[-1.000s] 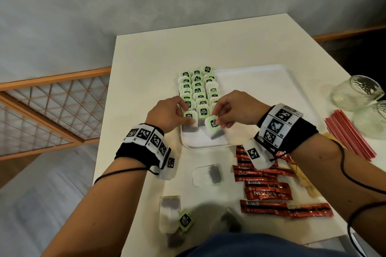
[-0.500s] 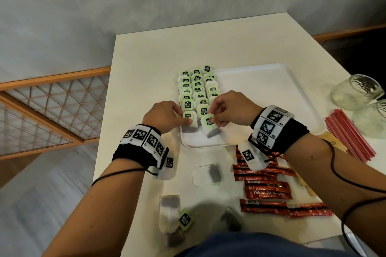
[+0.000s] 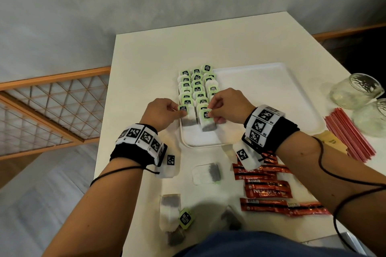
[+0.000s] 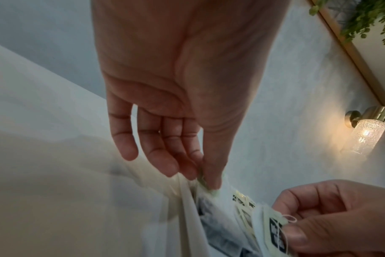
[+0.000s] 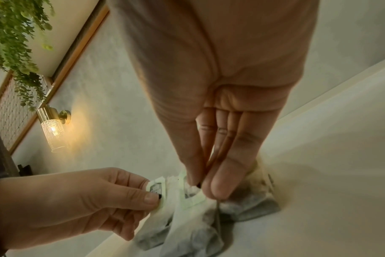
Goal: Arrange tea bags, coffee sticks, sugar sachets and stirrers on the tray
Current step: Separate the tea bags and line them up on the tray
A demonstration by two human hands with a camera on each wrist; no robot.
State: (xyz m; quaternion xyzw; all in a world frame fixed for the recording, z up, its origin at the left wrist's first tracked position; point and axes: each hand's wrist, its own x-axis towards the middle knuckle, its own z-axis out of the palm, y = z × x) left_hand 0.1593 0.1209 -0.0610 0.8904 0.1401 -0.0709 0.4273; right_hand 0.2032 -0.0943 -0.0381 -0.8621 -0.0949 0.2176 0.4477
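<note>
A white tray lies on the table with several green-tagged tea bags in rows along its left side. My left hand pinches the green tag of a tea bag at the near end of the left row. My right hand pinches the tag of another tea bag beside it, a little nearer. In the left wrist view my left hand has thumb and fingertips on a tag. The right wrist view has my right hand doing the same on its tea bag.
Loose tea bags lie on the table near me. Red coffee sticks are at my right, red stirrers and two glass jars further right. A brown sachet peeks from under my right forearm.
Both hands have shifted slightly towards the far side of the tray, drawing the two tea bags up against the ends of the rows.
</note>
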